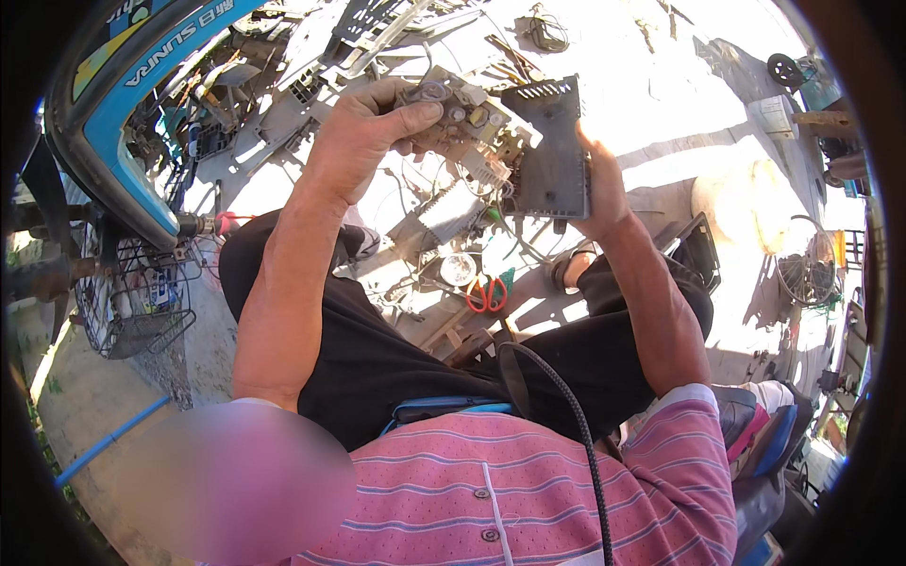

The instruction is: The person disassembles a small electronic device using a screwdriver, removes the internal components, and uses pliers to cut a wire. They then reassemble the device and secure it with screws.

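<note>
A dusty circuit board [472, 121], crowded with small parts, is held up in front of the body, above the sunlit ground [651, 104]. It is pinched by the left hand [373, 123], with the thumb pressed on its near face and the fingers curled behind. Just to its right, a black case [552, 156] with a slotted end is grasped along its outer edge by the right hand [607, 189]. The case appears to have been opened and the board largely exposed; parts are still seated on the board, and whether the two are fully separated cannot be told. Below them, a ribbed metal piece [451, 213], a round clear object [459, 270] and orange-handled scissors [487, 293] are left untouched. Farther out, a wire basket [142, 311] and a blue panel [132, 151] are seen at the left.
</note>
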Available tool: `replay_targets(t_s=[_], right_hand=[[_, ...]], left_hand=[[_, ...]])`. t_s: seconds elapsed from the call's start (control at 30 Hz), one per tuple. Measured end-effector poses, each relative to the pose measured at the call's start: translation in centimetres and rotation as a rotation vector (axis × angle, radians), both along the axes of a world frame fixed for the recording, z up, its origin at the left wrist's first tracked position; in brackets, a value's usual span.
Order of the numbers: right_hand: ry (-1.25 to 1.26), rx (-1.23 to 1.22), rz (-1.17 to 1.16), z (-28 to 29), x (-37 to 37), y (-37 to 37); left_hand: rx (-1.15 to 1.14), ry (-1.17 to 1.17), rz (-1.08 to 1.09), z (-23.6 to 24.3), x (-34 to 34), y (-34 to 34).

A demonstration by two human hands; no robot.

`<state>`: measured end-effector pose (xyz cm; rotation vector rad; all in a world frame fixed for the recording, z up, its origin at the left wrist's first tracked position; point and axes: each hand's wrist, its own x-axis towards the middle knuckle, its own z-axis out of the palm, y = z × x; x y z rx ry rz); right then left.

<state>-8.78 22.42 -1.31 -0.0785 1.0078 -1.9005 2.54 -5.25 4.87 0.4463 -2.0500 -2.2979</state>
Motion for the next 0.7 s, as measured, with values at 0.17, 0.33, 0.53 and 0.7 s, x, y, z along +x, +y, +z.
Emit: replay_targets(t_s=[0.17, 0.33, 0.53, 0.7], right_hand=[[0.043, 0.193, -0.214, 0.6, -0.1, -1.3], [-0.061, 0.177, -0.355, -0.5, -1.3, -1.1], [-0.035, 0.119, -0.479, 0.0, -3.1, -0.9], [0.066, 0.179, -0.602, 0.8, -4.8, -1.1]], left_hand=[[-0.099, 0.111, 0.139, 0.1, 0.5, -0.6], [-0.068, 0.199, 0.234, -0.5, 0.7, -0.6], [-0.112, 0.323, 0.23, 0.6, 1.8, 1.5], [-0.113, 0.558, 0.149, 0.8, 2.2, 1.6]])
